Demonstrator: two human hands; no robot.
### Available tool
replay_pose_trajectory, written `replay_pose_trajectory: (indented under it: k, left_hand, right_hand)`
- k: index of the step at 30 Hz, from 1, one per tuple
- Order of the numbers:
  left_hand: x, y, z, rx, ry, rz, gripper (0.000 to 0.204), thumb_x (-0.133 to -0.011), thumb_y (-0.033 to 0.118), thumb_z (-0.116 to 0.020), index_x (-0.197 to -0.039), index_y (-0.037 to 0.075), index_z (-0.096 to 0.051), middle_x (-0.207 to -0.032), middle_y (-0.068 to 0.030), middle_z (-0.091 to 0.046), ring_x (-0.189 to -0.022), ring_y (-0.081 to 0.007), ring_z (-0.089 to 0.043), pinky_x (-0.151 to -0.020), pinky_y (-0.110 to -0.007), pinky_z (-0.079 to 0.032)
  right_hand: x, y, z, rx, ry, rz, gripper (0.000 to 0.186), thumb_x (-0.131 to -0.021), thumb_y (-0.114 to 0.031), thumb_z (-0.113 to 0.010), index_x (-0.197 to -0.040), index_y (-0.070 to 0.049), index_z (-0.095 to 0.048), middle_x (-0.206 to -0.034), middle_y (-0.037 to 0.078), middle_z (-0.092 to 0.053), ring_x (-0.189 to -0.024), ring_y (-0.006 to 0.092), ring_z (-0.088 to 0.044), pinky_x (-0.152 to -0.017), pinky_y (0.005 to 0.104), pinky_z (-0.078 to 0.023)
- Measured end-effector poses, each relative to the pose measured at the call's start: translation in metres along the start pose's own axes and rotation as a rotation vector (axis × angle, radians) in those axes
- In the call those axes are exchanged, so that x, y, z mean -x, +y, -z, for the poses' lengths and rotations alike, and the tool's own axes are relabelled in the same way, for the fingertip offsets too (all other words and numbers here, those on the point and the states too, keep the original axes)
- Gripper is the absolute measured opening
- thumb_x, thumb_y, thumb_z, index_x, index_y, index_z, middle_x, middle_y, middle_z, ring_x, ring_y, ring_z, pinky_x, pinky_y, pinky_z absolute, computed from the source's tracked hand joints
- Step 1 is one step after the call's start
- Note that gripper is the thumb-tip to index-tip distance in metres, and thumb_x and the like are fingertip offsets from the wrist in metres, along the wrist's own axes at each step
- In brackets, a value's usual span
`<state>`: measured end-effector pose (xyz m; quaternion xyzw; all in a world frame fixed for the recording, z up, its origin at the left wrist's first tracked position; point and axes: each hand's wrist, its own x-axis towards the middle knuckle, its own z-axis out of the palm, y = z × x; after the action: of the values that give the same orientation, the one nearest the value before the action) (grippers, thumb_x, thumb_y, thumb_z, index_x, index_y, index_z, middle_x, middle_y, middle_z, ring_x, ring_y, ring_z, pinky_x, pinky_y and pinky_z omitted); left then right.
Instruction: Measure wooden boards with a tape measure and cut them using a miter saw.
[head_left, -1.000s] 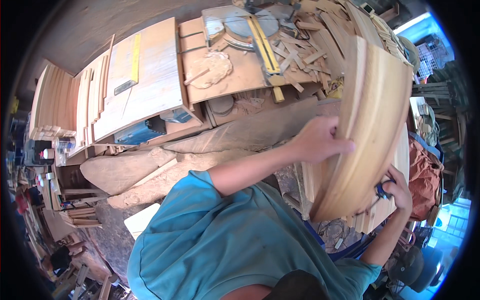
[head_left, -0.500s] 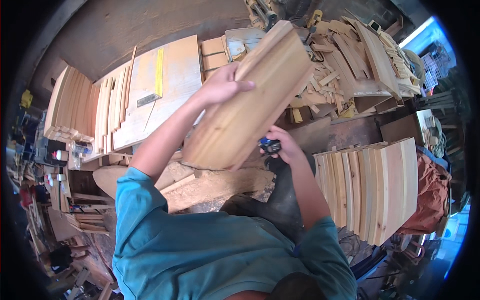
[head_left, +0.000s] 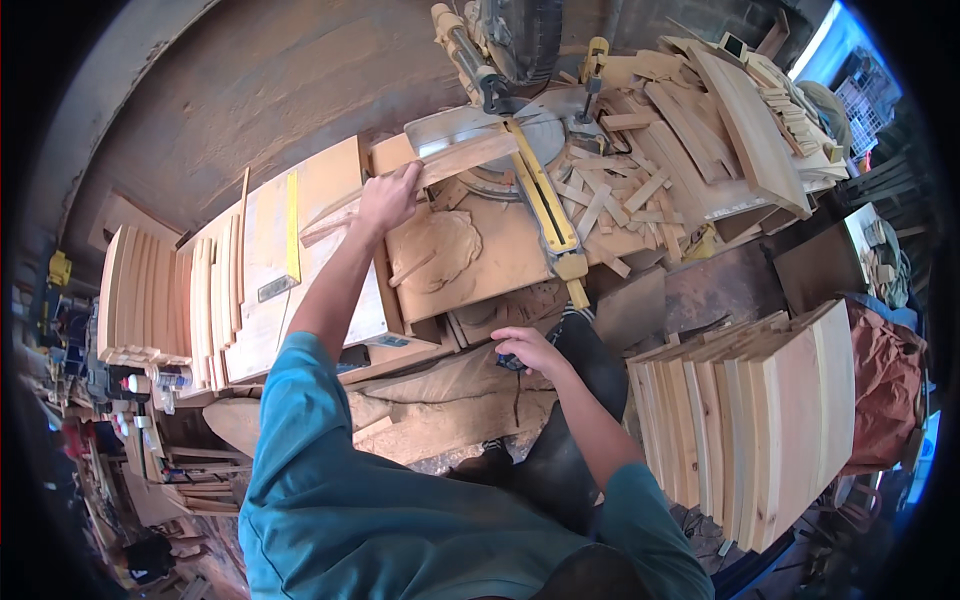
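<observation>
My left hand (head_left: 390, 200) is closed round the edge of a wooden board (head_left: 465, 158), now seen almost edge-on. The board lies across the bench at a slant, its far right end at the metal table of a mitre saw (head_left: 545, 190) with a yellow centre strip. Below the bench front, over my leg, my right hand (head_left: 533, 350) is closed on a small black-and-blue tape measure (head_left: 510, 362), mostly hidden by the fingers. A yellow-bladed try square (head_left: 292, 230) rests on a pale panel left of my left forearm.
Boards stand in rows (head_left: 145, 295) at the far left. A large stack of boards (head_left: 740, 410) stands at my right. Offcuts (head_left: 620, 200) litter the bench right of the saw, near a leaning panel (head_left: 750, 130). Sawdust (head_left: 440, 250) covers the bench front.
The board has gone from tilted up broad-face before me to edge-on over the bench by the saw. My right hand has come off the board's side and moved slightly lower and left.
</observation>
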<state>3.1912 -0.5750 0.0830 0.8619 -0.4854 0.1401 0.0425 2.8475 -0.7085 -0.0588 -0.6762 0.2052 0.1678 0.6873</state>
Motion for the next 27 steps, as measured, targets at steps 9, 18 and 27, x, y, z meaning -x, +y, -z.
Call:
replay_pose_trajectory:
  k: [9, 18, 27]
  left_hand:
    - [-0.049, 0.021, -0.148, -0.079, 0.299, -0.096, 0.053, -0.08, 0.004, -0.061, -0.132, 0.013, -0.055, -0.139, -0.0057, -0.058, -0.117, -0.0317, -0.064, -0.093, -0.041, -0.056]
    - [-0.079, 0.039, -0.19, -0.084, -0.111, -0.027, 0.096, -0.071, 0.029, -0.08, -0.154, 0.034, -0.033, -0.16, -0.0075, -0.032, -0.141, -0.0443, -0.035, -0.109, -0.067, -0.032]
    - [-0.082, 0.035, -0.197, -0.037, -0.132, -0.04, 0.1, -0.065, 0.017, -0.077, -0.153, 0.035, -0.035, -0.161, -0.0131, -0.03, -0.142, -0.0485, -0.032, -0.107, -0.07, -0.031]
  right_hand:
    - [-0.07, 0.001, 0.055, -0.018, -0.06, -0.094, 0.042, -0.085, -0.022, -0.065, -0.125, -0.01, -0.067, -0.105, 0.006, -0.072, -0.06, 0.0089, -0.056, -0.043, 0.0252, -0.041]
    - [-0.156, 0.026, 0.074, 0.15, -0.002, 0.336, 0.044, -0.082, -0.021, -0.065, -0.122, -0.004, -0.067, -0.114, 0.014, -0.072, -0.081, 0.0215, -0.07, -0.071, 0.0323, -0.055]
    - [-0.159, -0.035, 0.093, 0.223, -0.093, 0.152, 0.042, -0.078, -0.036, -0.064, -0.115, -0.018, -0.073, -0.112, 0.008, -0.073, -0.103, 0.0276, -0.069, -0.091, 0.0366, -0.053]
